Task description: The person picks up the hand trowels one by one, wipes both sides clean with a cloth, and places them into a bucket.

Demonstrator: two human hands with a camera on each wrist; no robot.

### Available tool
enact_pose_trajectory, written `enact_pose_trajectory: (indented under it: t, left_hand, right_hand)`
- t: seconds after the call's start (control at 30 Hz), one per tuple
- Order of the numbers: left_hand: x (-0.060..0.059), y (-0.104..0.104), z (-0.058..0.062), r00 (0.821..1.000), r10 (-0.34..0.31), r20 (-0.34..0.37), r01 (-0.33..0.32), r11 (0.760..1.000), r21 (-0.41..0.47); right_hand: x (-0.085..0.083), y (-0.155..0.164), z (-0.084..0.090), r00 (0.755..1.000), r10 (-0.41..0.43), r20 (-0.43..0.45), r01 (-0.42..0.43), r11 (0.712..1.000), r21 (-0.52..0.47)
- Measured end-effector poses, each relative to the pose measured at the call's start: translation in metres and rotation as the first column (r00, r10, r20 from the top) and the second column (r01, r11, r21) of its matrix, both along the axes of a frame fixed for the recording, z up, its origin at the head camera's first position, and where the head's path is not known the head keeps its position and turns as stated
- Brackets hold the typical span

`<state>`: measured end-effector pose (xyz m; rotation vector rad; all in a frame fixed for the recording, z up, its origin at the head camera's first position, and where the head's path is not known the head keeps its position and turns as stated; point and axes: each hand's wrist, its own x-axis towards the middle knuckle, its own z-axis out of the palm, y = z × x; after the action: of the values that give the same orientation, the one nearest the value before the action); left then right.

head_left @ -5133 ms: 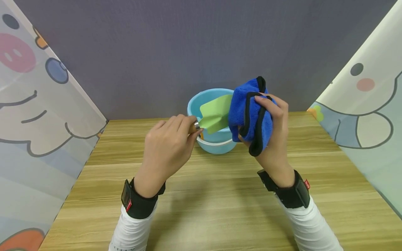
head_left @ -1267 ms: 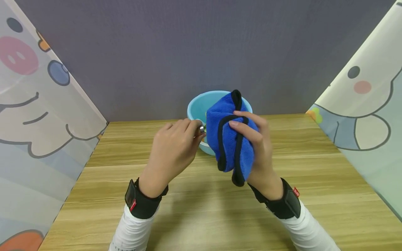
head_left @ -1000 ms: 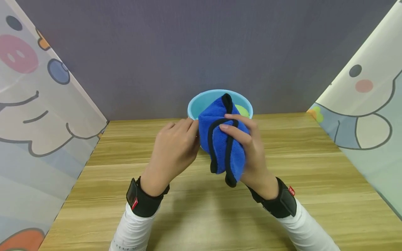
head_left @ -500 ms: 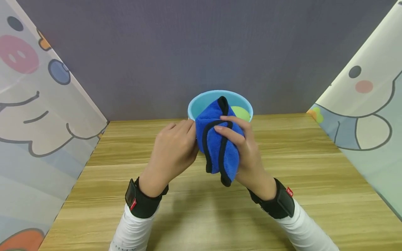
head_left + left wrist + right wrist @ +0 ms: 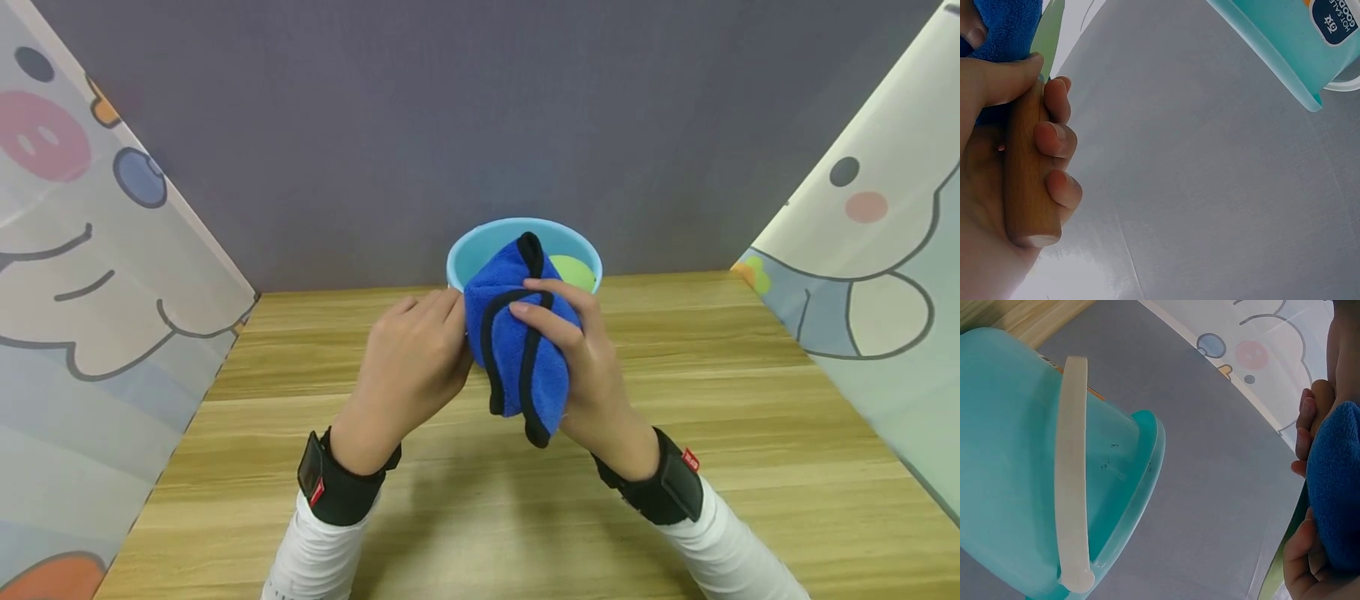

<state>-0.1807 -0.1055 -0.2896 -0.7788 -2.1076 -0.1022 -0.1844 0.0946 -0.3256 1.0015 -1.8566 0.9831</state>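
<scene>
In the head view my left hand (image 5: 412,354) grips a trowel by its wooden handle (image 5: 1025,175), best seen in the left wrist view, with the thumb laid along it. My right hand (image 5: 596,367) holds a folded blue cloth (image 5: 513,354) with black edging, pressed over the trowel's blade close beside the left hand. The pale green tip of the trowel's blade (image 5: 573,272) shows past the cloth; the rest of the blade is mostly hidden under it. Behind and below the cloth stands a light blue bucket (image 5: 467,252).
The bucket's white carrying handle (image 5: 1072,475) hangs across its side in the right wrist view. Wooden tabletop (image 5: 735,375) surrounds both arms. A grey panel (image 5: 480,108) rises behind the bucket, and cartoon-printed panels (image 5: 862,275) flank the table.
Since the earliest frame, my right hand has slid the cloth left along the blade, from the tip toward the handle, uncovering the tip. In the last half second almost nothing has moved.
</scene>
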Motion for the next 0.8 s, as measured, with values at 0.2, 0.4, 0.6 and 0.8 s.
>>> enact_pose_trajectory:
  t: [0.2,0.4,0.6,0.8]
  left_hand:
    - [-0.0037,0.0026,0.0006,1.0,-0.013,-0.004,0.013,1.0,0.001]
    - [-0.0023,0.0012,-0.0004,1.0,-0.004,0.002,0.004,1.0,-0.003]
    - [-0.001,-0.0003,0.0003,1.0,-0.006,-0.007,0.006,1.0,0.001]
    - [-0.0007,-0.0003,0.0001,1.0,-0.016,-0.01,0.016,1.0,0.004]
  right_hand:
    - [-0.0021,0.0039,0.0015,1.0,-0.017,0.017,0.017,1.0,-0.004]
    - [-0.0029,0.0032,0.0015,1.0,-0.014,-0.022,0.014,1.0,0.009]
    - [-0.0041,0.0014,0.0031,0.999,-0.019,-0.032,0.019,1.0,0.002]
    - [-0.003,0.003,0.0032,0.999,-0.029,-0.022,0.029,1.0,-0.006]
